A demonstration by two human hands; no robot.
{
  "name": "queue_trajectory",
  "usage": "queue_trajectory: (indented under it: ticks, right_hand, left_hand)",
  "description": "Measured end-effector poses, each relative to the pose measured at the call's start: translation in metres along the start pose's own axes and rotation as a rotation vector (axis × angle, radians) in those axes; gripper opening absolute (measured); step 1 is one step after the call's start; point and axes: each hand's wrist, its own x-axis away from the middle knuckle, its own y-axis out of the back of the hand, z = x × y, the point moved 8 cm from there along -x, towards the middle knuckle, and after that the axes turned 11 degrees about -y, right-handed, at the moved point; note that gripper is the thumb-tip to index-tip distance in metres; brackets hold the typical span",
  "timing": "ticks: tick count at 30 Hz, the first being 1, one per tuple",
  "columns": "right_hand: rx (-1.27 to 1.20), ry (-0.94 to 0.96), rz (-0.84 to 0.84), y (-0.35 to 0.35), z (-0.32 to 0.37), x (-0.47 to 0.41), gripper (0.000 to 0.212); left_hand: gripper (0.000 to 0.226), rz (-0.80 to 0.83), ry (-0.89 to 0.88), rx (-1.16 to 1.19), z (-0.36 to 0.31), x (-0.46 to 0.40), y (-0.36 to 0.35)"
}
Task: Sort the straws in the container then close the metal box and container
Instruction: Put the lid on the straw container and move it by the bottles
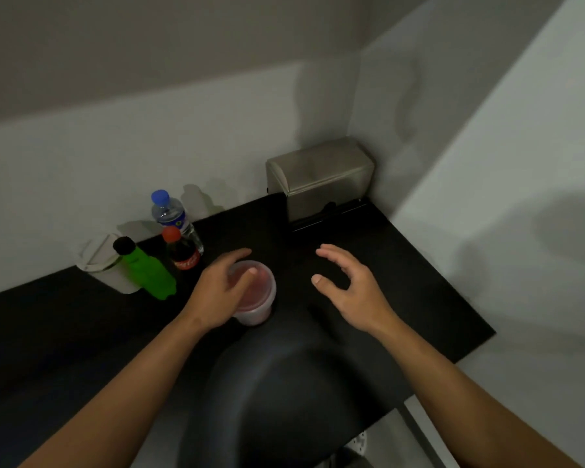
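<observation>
Evidently the job is near its end, judging by how things lie: on the black desk (368, 275) the metal box (321, 179) stands lidded in the far corner, and no loose straws show. Nearer, the translucent container (255, 298) holds something reddish, too blurred to name; whether its lid is fully seated I cannot tell. Beside it stand a white cup (103, 265) and three bottles. The left hand (218, 292) rests on the container's near side and rim, fingers loosely spread. The right hand (348, 288) hovers apart, spread and empty.

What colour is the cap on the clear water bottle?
Blue; the water bottle's cap shows in the head view.
</observation>
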Motion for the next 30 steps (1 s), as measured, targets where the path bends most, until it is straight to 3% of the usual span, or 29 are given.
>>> queue_trajectory:
  ticks: [12,19,30]
  right_hand:
    - [0.013,-0.029,0.089,-0.101,-0.002,0.028,0.068]
    - [0.002,-0.099,0.082,-0.126,-0.013,0.021,0.075]
    - [0.031,-0.037,0.051,-0.123,-0.013,0.002,0.072]
  left_hand:
    - [0.076,0.023,0.101,0.234,0.040,0.048,-0.008]
    - [0.062,-0.005,0.034,0.334,0.035,0.067,-0.021]
    - [0.069,-0.042,-0.027,0.353,0.030,0.057,-0.022]
